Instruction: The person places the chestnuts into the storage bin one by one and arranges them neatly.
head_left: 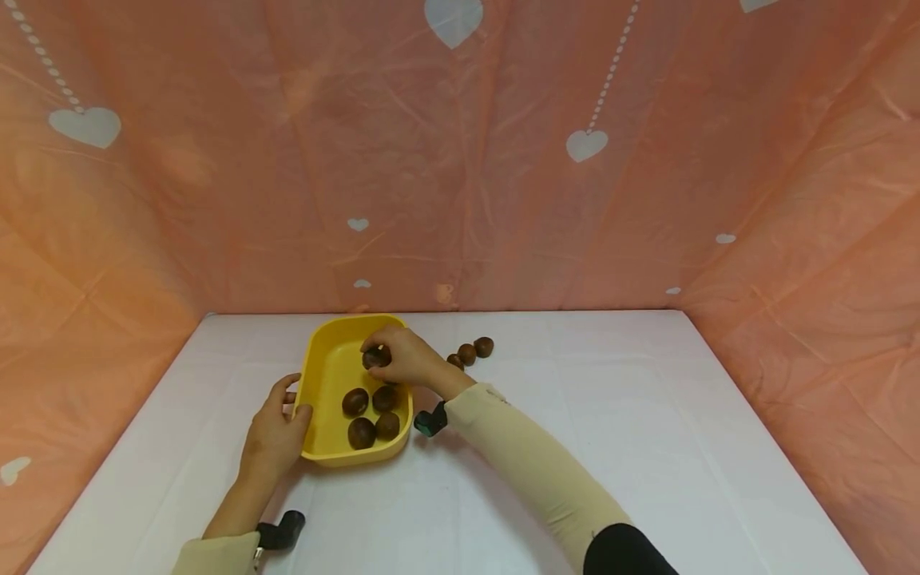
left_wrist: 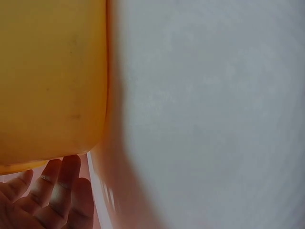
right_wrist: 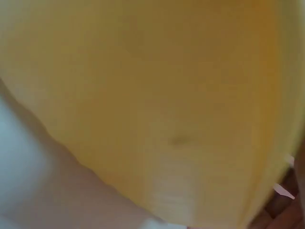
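A yellow plastic tray (head_left: 327, 383) with rounded corners and raised sides stands on the white table. Several shiny brown chestnuts (head_left: 362, 433) lie in its nearer right part. My left hand (head_left: 273, 435) holds the tray's left rim, its thumb over the edge; in the left wrist view its fingers (left_wrist: 62, 191) lie against the outer wall (left_wrist: 52, 86). Over the tray's far half, my right hand (head_left: 410, 359) pinches another chestnut (head_left: 376, 357) between thumb and fingers. The tray's wall (right_wrist: 167, 119) fills most of the right wrist view, blurred, and hides most of that hand.
Three more chestnuts (head_left: 467, 354) lie in a slanted row on the table just right of the tray, partly behind my right forearm. White cloth (head_left: 611, 399) covers the table. Pink curtains (head_left: 460, 160) with pale hearts enclose the back and sides.
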